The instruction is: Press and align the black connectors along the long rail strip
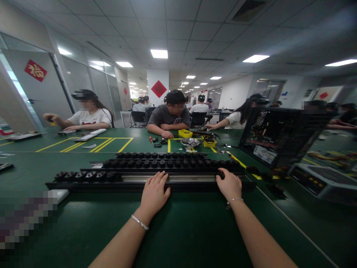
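A long black keyboard frame (134,178) lies across the green table (173,234), with rows of black keycaps on its upper rows and at the left of the front row, and a bare silvery strip along the front. My left hand (154,193) rests flat on the frame's front edge near the middle, fingers spread. My right hand (230,184) sits at the frame's right end, fingers curled around a black keycap (221,175) there. Both wrists wear thin bracelets.
An open black computer case (279,136) stands at the right, with a flat black unit (320,178) before it. Yellow bins (185,133) and a metal bowl (189,142) sit mid-table. Several people work at the far side; one person's forearms rest near the bins.
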`<state>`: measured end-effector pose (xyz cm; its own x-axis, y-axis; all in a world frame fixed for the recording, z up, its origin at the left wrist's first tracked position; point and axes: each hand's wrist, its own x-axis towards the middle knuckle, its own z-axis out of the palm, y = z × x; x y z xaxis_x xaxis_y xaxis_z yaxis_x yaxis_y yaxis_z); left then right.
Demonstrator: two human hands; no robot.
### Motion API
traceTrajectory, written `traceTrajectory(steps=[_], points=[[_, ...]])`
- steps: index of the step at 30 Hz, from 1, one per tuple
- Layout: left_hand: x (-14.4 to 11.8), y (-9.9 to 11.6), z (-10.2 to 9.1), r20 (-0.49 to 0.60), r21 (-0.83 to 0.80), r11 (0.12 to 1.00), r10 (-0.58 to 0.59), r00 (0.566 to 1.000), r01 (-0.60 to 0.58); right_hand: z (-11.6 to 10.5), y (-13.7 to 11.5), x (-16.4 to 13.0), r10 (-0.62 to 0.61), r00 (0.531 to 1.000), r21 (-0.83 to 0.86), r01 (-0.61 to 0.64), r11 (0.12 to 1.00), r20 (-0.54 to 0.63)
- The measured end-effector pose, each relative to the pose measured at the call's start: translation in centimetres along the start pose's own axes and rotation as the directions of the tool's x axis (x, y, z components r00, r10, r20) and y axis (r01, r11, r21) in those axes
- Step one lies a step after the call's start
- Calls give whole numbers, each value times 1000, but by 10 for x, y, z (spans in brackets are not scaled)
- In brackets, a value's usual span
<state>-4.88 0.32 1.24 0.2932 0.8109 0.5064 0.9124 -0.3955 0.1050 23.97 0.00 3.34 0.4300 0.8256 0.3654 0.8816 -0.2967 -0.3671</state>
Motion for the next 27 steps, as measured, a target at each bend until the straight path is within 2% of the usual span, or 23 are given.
traceTrajectory(steps=[13, 27], points=[[0, 0, 2, -15, 1, 1000, 6, 1000, -6, -3, 1, 1, 13, 1000, 6, -13, 1000, 19], [0, -1, 2, -15, -2, 1000, 3, 1000, -3, -5, 8, 3, 19, 1000, -9, -19, 1000, -15]])
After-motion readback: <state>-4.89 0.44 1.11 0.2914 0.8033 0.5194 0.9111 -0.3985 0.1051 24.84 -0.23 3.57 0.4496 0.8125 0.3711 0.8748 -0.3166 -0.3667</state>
